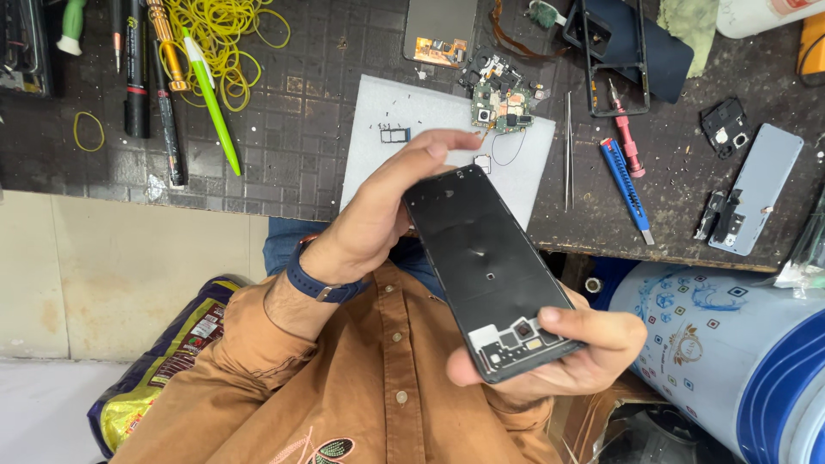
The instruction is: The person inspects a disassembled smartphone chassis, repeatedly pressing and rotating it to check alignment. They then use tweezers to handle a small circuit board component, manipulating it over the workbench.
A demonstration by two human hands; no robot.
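A black opened phone body, back cover off and small parts showing at its near end, is held between both hands above my lap. My left hand, with a dark blue wristband, grips its far end and left edge, thumb reaching over the top. My right hand cradles the near end from below, thumb on the right edge.
On the dark table lie a white mat with a green circuit board, tweezers, a blue knife, a red screwdriver, a grey back cover, a green pen and yellow rubber bands. A blue-white drum stands at the right.
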